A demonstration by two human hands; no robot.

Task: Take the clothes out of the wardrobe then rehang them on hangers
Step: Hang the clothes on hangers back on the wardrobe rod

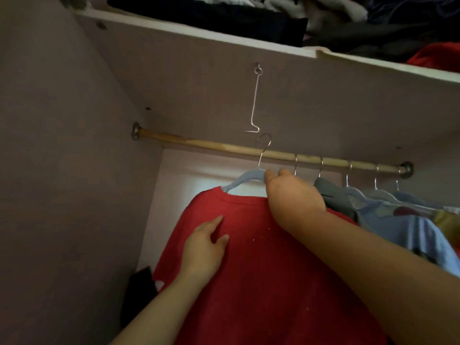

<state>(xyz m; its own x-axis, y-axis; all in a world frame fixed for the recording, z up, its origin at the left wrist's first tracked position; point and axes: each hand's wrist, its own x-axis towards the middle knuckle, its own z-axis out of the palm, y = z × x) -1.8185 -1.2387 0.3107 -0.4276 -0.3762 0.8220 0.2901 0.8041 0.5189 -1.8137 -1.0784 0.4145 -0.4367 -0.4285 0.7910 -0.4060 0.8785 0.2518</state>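
The red cloth shirt (261, 270) looks matt and soft. Its pale blue hanger (245, 179) is matt, with a shiny metal hook (264, 148). The round wooden rail (211, 145) looks smooth.

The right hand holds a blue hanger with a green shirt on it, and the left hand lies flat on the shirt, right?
Not green: the head view shows a red shirt. The right hand does hold its blue hanger, and the left hand lies flat on it.

This is the inside of a home wardrobe (62, 145). A wooden rail (211, 144) spans its mauve walls, with clothes (398, 227) on hangers (358, 192) hung from it, and a shelf (199, 33) above the rail holds heaped garments (249, 18).
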